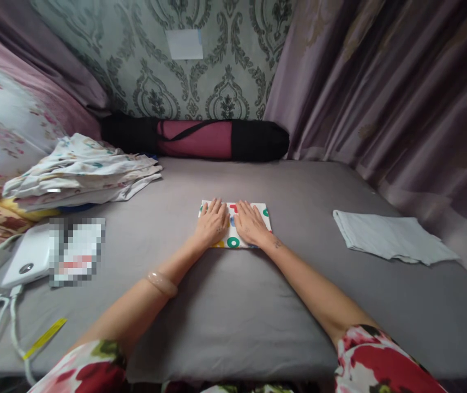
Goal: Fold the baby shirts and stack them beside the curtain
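Both palms lie flat on a small rectangle of white folded cloth (233,242) printed with red, green, blue and yellow shapes. It rests on the grey sheet (225,305) in front of me. My left hand (213,222) covers the left part of the cloth, fingers outstretched and pointing away from me. On the right part is my right hand (251,222), its fingers also stretched out flat. A narrow strip of the print shows between them. Neither hand grips anything. Part of the cloth is hidden under the hands.
A pale folded cloth (393,237) lies to the right, a rumpled pile of clothes (86,169) to the left. Nearer left are a white power bank (33,254), cables and a yellow strip (45,338). A black and maroon bag (195,139) lies along the wall.
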{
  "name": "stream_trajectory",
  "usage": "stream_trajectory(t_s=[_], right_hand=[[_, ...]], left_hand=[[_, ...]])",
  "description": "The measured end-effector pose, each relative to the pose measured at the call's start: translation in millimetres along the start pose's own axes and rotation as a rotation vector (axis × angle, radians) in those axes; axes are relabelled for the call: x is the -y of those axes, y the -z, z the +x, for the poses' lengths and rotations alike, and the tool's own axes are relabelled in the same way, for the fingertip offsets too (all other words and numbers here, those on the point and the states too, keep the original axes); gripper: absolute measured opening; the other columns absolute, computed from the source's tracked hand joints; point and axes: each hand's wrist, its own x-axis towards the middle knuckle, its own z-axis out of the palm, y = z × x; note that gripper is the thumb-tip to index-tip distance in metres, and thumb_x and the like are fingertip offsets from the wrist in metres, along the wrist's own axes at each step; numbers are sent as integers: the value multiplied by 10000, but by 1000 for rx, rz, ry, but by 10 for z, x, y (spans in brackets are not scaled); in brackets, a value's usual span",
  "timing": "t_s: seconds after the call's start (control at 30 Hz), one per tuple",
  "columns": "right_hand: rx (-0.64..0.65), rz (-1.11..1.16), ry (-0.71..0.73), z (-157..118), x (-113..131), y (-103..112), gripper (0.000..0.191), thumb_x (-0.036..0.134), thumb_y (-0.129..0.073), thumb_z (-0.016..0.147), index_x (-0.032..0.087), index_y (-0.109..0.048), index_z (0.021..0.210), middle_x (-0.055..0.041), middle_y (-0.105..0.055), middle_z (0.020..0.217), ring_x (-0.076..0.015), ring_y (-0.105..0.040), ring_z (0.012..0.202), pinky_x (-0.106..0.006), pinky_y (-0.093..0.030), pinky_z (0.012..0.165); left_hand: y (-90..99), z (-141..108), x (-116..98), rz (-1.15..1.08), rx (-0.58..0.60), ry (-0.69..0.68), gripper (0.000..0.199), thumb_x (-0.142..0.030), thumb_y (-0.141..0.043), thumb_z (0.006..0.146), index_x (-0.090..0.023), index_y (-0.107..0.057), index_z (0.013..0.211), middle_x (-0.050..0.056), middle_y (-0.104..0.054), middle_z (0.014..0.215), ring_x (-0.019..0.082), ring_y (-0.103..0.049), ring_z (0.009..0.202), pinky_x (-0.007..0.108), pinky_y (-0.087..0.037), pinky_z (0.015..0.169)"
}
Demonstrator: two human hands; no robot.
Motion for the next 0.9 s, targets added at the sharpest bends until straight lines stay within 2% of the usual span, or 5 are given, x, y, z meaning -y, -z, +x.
stream_trajectory(t_s=[0.23, 0.5, 0.63, 0.73, 0.9], right_hand=[[-22, -15, -71, -60, -69, -81, 593, 329, -237, 985, 16, -333, 1479, -146, -294, 1557, -253, -201, 1455, -415, -104, 1193], [21, -8, -63, -48, -88, -25, 592, 348, -238, 992, 29, -331, 1482, -143, -285, 1562, -248, -196, 1458, -401, -116, 1192], [-19, -38, -134, -85, -188, 32, 602, 351, -242, 993, 6, -321, 1480, -164, -273, 1562, -263, -196, 1457, -400, -121, 1191], [-28, -57, -217, -115, -260, 8, 605, 347, -245, 991, 8, -295, 1490, -164, -276, 1561, -272, -211, 1452, -418, -139, 1185], [-23, -62, -225, -130, -311, -48, 604, 357, -254, 989, 23, -298, 1490, -163, -285, 1558, -273, -230, 1445, -417, -157, 1179]], left_hand=[[-54, -43, 60, 11, 85, 59, 578, -397, -218, 996, -91, -362, 1465, 146, -347, 1539, 276, -262, 1447, 453, -200, 1183], [2, -37, 80, -8, 72, 37, 554, -386, -245, 987, -99, -402, 1434, 168, -367, 1524, 289, -286, 1437, 481, -234, 1166], [-1, -83, 168, -5, -11, 61, 570, -398, -244, 985, -77, -397, 1431, 190, -349, 1528, 300, -272, 1441, 505, -199, 1174], [-60, -110, 228, -42, 27, 102, 587, -428, -235, 984, -97, -370, 1449, 181, -352, 1528, 299, -286, 1436, 517, -223, 1163], [-85, -122, 238, -73, 74, 115, 601, -435, -233, 985, -84, -346, 1460, 180, -328, 1541, 298, -258, 1447, 514, -211, 1167]])
